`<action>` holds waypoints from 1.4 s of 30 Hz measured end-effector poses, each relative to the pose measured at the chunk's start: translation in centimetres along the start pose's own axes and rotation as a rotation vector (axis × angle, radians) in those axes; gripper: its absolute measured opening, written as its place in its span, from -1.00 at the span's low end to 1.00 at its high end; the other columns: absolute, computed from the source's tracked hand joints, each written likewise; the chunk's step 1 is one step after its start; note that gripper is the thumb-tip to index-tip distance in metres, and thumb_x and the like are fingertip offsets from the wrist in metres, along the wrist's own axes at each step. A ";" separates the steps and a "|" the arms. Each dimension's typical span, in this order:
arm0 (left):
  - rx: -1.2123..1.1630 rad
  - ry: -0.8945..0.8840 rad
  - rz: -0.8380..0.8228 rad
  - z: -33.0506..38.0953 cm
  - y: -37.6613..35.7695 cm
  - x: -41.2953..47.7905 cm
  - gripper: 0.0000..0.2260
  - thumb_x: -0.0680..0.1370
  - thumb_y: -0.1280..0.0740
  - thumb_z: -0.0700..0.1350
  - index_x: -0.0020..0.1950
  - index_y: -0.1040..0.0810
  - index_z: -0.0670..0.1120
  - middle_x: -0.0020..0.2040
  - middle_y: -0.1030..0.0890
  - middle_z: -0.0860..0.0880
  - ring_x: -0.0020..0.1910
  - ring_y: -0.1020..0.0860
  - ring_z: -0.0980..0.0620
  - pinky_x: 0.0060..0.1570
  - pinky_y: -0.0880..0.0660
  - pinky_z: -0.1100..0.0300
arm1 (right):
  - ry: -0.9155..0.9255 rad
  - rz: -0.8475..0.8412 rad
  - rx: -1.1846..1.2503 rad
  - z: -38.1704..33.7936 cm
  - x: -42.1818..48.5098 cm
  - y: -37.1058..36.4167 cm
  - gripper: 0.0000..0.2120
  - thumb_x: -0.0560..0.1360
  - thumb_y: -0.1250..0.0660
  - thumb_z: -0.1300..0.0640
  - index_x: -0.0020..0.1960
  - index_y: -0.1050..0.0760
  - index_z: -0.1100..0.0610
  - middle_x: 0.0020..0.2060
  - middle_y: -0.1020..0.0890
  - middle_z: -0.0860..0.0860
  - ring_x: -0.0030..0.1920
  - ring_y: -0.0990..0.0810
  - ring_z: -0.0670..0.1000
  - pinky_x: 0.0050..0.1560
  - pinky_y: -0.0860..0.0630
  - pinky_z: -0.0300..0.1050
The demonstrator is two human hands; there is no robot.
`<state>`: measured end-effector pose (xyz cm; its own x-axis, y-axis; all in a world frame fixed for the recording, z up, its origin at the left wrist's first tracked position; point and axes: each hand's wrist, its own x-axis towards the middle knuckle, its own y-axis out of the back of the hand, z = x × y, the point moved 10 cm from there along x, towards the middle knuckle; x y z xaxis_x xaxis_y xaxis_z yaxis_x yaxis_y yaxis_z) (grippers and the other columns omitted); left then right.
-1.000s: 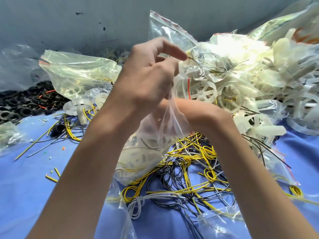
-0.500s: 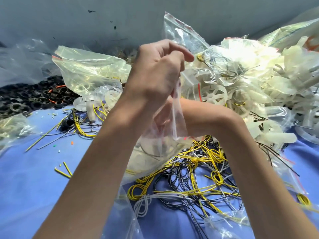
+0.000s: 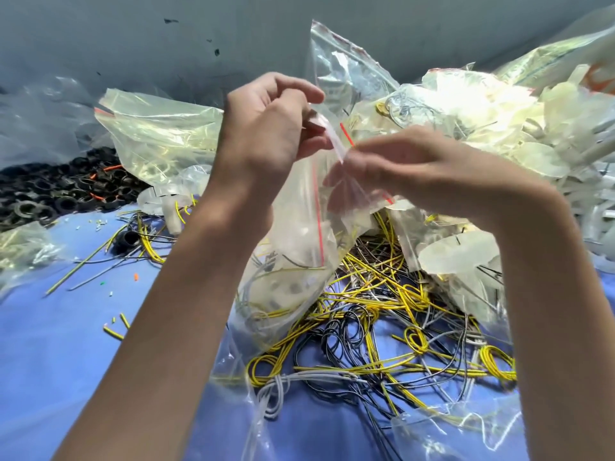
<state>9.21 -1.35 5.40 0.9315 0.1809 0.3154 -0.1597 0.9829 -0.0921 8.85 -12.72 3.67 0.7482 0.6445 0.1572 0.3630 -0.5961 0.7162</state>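
A clear zip bag point(image 3: 293, 247) hangs above the blue tabletop point(image 3: 50, 344), over a tangle of yellow and black wires point(image 3: 366, 314). The left hand point(image 3: 266, 134) pinches the bag's top edge with curled fingers point(image 3: 299, 91), and the right hand point(image 3: 419, 168) pinches the same edge just beside it, fingers bent round the plastic. Bagged white plastic parts point(image 3: 499, 128) are piled behind and to the right.

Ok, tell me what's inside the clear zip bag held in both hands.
Inside the zip bag: thin grey and dark wires and pale, blurry plastic pieces. The left forearm covers its left side, so anything there is hidden.
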 end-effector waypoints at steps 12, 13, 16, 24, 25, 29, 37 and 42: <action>0.355 0.028 -0.161 -3.3 -0.7 1.1 -0.78 0.58 -0.16 -0.16 -0.12 -0.55 0.06 -0.05 -0.59 0.11 0.02 -0.52 0.20 0.00 -0.43 0.25 | 0.114 0.015 0.173 -2.2 -1.3 1.0 -0.79 0.51 -0.20 0.14 -0.23 -0.47 0.23 -0.40 -0.54 -0.01 -0.34 -0.49 -0.10 -0.24 -0.39 -0.35; 0.359 0.043 -0.203 -3.8 -1.1 1.0 -0.77 0.60 -0.13 -0.14 -0.11 -0.55 0.05 -0.02 -0.60 0.08 0.04 -0.52 0.18 -0.03 -0.43 0.28 | 0.141 0.014 0.200 -2.6 -1.3 1.0 -0.80 0.51 -0.19 0.16 -0.23 -0.46 0.23 -0.40 -0.51 0.01 -0.35 -0.47 -0.10 -0.25 -0.38 -0.35; 0.353 0.106 -0.376 -5.4 -2.6 0.2 -0.72 0.60 -0.10 0.00 -0.06 -0.58 -0.05 0.03 -0.64 -0.06 0.06 -0.58 0.04 -0.02 -0.47 0.18 | 0.196 0.032 0.252 -3.2 -1.2 1.0 -0.80 0.53 -0.16 0.19 -0.22 -0.46 0.20 -0.41 -0.49 0.00 -0.36 -0.43 -0.12 -0.27 -0.36 -0.38; 0.442 0.133 -0.335 -6.8 -2.2 0.7 -0.67 0.59 -0.16 0.08 -0.18 -0.54 -0.10 -0.30 -0.62 0.09 -0.28 -0.57 0.13 -0.13 -0.44 0.07 | 0.123 0.168 0.159 0.0 -1.3 3.4 -0.77 0.56 -0.21 0.12 -0.20 -0.50 0.19 -0.42 -0.52 -0.01 -0.38 -0.46 -0.07 -0.28 -0.38 -0.26; 0.457 0.128 -0.312 -6.7 -1.9 0.9 -0.70 0.60 -0.16 0.06 -0.25 -0.47 -0.05 -0.38 -0.52 0.13 -0.36 -0.47 0.17 -0.21 -0.35 0.12 | 0.111 0.188 0.126 0.3 -1.4 3.7 -0.76 0.58 -0.20 0.13 -0.22 -0.50 0.17 -0.44 -0.52 -0.07 -0.39 -0.44 -0.08 -0.29 -0.36 -0.26; 0.445 0.147 -0.258 -6.1 -1.2 1.2 -0.74 0.51 -0.23 0.13 -0.21 -0.46 -0.05 -0.20 -0.50 -0.01 -0.19 -0.44 0.05 -0.16 -0.33 0.12 | 0.135 0.255 0.106 0.1 -1.5 4.3 -0.71 0.59 -0.15 0.13 -0.29 -0.45 0.10 -0.51 -0.45 -0.13 -0.43 -0.35 -0.14 -0.35 -0.29 -0.30; 0.348 0.159 -0.284 -3.8 -1.5 0.6 -0.82 0.58 -0.24 -0.02 -0.16 -0.50 -0.06 -0.40 -0.47 0.04 -0.46 -0.40 0.12 -0.45 -0.30 0.31 | 0.140 0.399 0.216 0.1 -2.1 6.1 -0.65 0.61 -0.15 0.13 -0.35 -0.37 0.07 -0.52 -0.34 -0.13 -0.43 -0.24 -0.11 -0.24 -0.33 -0.20; 0.403 0.181 -0.365 -4.9 -2.5 0.2 -0.89 0.61 -0.20 -0.05 -0.03 -0.46 -0.05 -0.29 -0.48 -0.01 -0.38 -0.43 0.08 -0.24 -0.36 0.16 | 0.051 0.389 0.138 1.4 -1.9 5.6 -0.67 0.61 -0.18 0.18 -0.33 -0.42 0.14 -0.49 -0.39 -0.02 -0.45 -0.31 -0.11 -0.38 -0.25 -0.30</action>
<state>11.35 -3.93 1.10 0.9851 -0.1469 0.0895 0.1039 0.9229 0.3707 10.29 -17.93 6.43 0.8169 0.3799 0.4340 0.1325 -0.8559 0.4998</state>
